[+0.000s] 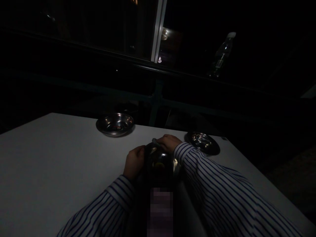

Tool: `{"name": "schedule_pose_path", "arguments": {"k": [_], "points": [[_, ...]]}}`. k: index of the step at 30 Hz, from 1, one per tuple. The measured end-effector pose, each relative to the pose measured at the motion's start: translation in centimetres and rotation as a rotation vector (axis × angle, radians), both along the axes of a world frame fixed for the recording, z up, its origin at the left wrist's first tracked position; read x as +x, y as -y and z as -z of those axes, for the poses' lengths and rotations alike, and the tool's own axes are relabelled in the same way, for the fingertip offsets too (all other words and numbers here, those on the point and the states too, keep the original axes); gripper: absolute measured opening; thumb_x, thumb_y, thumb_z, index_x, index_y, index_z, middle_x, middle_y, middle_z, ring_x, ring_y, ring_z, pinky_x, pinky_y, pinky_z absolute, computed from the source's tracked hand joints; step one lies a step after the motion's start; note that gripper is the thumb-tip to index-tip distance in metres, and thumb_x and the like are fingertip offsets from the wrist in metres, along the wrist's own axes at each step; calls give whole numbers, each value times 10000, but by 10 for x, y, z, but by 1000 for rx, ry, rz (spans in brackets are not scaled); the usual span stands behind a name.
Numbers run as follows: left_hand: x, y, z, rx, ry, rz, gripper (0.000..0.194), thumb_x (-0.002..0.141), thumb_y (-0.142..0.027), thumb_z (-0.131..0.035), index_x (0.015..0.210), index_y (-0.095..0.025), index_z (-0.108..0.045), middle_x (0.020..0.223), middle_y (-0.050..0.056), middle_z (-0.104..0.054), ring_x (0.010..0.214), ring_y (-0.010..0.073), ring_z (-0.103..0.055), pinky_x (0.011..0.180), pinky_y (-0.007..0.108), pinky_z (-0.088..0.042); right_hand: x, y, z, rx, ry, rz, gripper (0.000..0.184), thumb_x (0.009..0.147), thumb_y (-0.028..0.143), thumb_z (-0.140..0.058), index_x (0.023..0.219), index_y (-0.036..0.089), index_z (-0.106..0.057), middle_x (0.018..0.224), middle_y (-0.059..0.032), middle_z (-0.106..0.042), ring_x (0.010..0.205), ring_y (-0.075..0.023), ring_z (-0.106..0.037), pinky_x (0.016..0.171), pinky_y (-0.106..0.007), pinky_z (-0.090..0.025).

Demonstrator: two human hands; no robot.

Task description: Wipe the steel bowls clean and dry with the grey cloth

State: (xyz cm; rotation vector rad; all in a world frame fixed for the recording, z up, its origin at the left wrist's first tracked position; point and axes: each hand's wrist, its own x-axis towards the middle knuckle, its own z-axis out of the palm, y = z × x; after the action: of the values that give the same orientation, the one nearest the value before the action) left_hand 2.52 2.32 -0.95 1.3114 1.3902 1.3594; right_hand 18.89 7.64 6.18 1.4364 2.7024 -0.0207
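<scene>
In the dim head view, a dark, shiny, rounded metal bowl is between my two hands, close to my body. My left hand is closed at the bowl's left rim, its fingertips partly hidden. At the far rim is my right hand, fingers bent and pressed together. A small pale thing pokes out at the right fingertips, too dark to name. The bowl's lower part fades into shadow, and I cannot tell what it rests on.
The white table spreads under both arms. A steel bowl stands near its far edge at left, and a steel dish is beyond my right forearm. Farther back, a clear bottle with a white cap stands by a window frame.
</scene>
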Motion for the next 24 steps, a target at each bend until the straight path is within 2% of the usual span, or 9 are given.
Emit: {"name": "schedule_pose_path", "arguments": {"k": [4,6,8,12,14,18,21,24], "points": [[1,1,3,-22,9,32,280,750,-309,-476,830,-167,-704,768,68,-724,754,219,-651,705,317,-494,41,17,0,-27,53,45,285,889,246,-396,1080,224,-607,935,-64,-685,867,-174,-626,701,-227,-392],[2,2,3,-28,9,45,278,753,-312,-474,824,-172,-703,756,58,-724,736,211,-651,688,305,-495,49,19,0,-32,79,51,282,890,245,-390,1040,210,-626,893,-70,-691,826,-170,-635,683,-225,-396],[3,2,4,-24,2,50,286,760,-312,-466,838,-169,-700,782,58,-725,749,207,-651,695,299,-493,39,15,0,-14,92,42,291,894,265,-379,1038,207,-625,906,-85,-687,840,-180,-632,692,-236,-396],[1,-1,5,-19,-30,31,306,765,-306,-457,884,-141,-685,866,83,-720,824,218,-646,753,310,-480,-2,1,3,41,93,-8,316,891,316,-375,1113,228,-582,990,-104,-662,939,-218,-601,738,-277,-396],[-1,-4,6,-27,-43,15,320,761,-318,-465,908,-127,-676,893,94,-715,849,228,-641,769,320,-475,-10,-1,3,49,98,-18,329,887,338,-376,1146,247,-558,1022,-101,-651,954,-228,-595,737,-289,-400],[-3,-6,7,-39,-44,22,338,763,-341,-465,914,-120,-672,898,99,-712,847,237,-641,764,332,-476,22,9,4,23,123,26,368,912,366,-307,1177,247,-533,961,-89,-672,864,-209,-629,685,-273,-409],[-1,-4,6,-35,-35,41,323,768,-337,-456,884,-136,-680,861,87,-717,814,235,-645,751,336,-478,44,16,3,14,135,51,361,921,313,-284,1127,224,-566,915,-84,-683,830,-191,-641,676,-255,-406],[0,-3,6,-25,-29,39,312,767,-328,-455,877,-150,-686,874,85,-719,832,235,-645,759,336,-478,28,11,2,28,143,38,365,914,326,-292,1110,205,-574,924,-115,-676,843,-217,-636,674,-277,-411]]}}
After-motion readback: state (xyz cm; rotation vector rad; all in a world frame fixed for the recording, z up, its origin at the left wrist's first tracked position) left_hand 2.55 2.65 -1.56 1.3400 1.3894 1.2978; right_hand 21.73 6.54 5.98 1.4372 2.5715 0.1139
